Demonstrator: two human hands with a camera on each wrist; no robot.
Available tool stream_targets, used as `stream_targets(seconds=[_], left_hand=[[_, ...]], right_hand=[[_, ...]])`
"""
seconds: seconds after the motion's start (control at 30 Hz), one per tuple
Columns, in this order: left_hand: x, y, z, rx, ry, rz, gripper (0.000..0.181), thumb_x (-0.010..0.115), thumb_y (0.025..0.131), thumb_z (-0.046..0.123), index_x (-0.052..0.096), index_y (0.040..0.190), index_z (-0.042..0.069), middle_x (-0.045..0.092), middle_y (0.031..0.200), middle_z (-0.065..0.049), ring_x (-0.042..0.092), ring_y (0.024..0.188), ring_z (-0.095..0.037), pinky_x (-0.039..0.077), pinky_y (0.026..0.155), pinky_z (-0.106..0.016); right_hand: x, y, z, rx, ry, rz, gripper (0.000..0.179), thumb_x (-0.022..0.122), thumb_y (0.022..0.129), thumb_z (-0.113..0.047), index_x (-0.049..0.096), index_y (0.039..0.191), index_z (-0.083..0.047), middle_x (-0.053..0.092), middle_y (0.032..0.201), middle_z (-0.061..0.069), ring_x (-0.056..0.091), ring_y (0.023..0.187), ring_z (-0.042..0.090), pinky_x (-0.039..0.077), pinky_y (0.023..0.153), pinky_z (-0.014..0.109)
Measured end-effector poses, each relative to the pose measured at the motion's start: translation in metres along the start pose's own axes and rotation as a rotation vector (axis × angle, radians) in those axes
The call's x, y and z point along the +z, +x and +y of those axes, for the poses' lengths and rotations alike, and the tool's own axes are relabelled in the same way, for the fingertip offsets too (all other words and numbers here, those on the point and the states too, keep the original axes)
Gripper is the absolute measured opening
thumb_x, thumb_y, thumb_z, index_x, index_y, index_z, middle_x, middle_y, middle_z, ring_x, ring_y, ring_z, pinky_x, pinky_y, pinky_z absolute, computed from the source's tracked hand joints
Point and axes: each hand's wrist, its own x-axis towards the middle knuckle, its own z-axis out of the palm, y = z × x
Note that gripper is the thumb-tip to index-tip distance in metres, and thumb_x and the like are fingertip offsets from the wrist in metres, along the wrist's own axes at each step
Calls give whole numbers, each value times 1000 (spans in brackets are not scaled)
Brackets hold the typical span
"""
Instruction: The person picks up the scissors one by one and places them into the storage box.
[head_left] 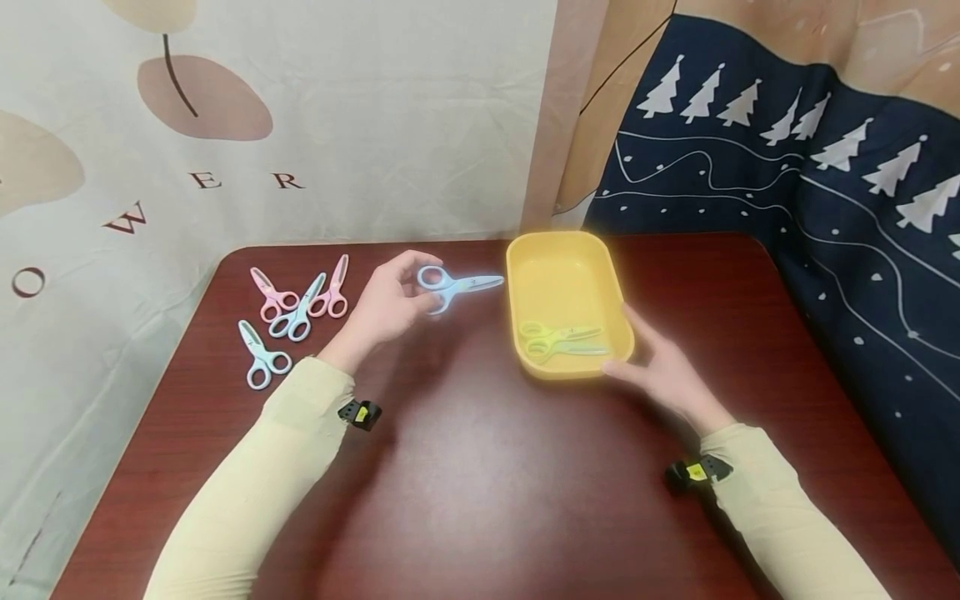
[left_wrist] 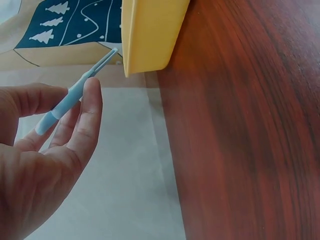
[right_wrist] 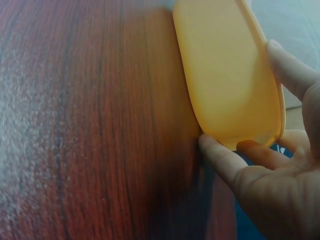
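Observation:
A pair of light-blue children's scissors (head_left: 474, 284) is pinched by its handles between the thumb and fingers of my left hand (head_left: 384, 302). The blades point right, at the left rim of a yellow plastic bin (head_left: 567, 283). In the left wrist view the scissors (left_wrist: 75, 96) appear edge-on, raised above the table, their tips beside the bin wall (left_wrist: 150, 40). My right hand (head_left: 667, 373) holds the bin at its near right corner, thumb and fingers on different sides. Inside the bin lie two pairs of scissors (head_left: 555, 340), tinted yellow-green, near its front end.
On the table's left lie two pink pairs of scissors (head_left: 330, 292) and a blue pair (head_left: 300, 308), close together. Another light-blue pair (head_left: 262, 358) lies nearer. The dark red-brown table (head_left: 480, 483) meets cloth hangings at the back; a navy tree-patterned cloth (head_left: 750, 167) hangs right.

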Motion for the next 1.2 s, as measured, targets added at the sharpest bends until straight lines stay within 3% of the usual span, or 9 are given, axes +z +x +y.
stream_targets(seconds=[0.13,0.47,0.97,1.2], left_hand=[[3,2,3,-1,-11,-15,47,68,87,-12,58,132,-5,64,119,-24,68,103,-36,58,74,-20],[11,6,8,40,1,-26,46,69,86,-11,59,131,-4,65,115,-22,67,92,-28,58,73,-23],[26,12,23,28,9,-89,44,70,88,-9,61,130,0,65,115,-17,69,99,-31,61,84,-35],[33,16,27,22,-16,-122,43,69,88,-9,61,129,0,65,113,-17,69,96,-29,62,79,-38]], right_hand=[[0,0,0,0,0,0,100,85,86,-36,21,162,-43,26,168,-8,28,154,22,23,124,55],[-1,3,5,15,3,-7,101,84,88,-29,18,163,-42,25,169,-6,27,154,25,22,124,58],[-1,0,1,-5,-1,6,100,85,86,-34,21,162,-43,26,169,-8,27,154,23,23,124,56],[0,0,3,-10,-11,4,99,85,87,-34,20,162,-46,25,169,-8,26,154,23,22,124,57]])
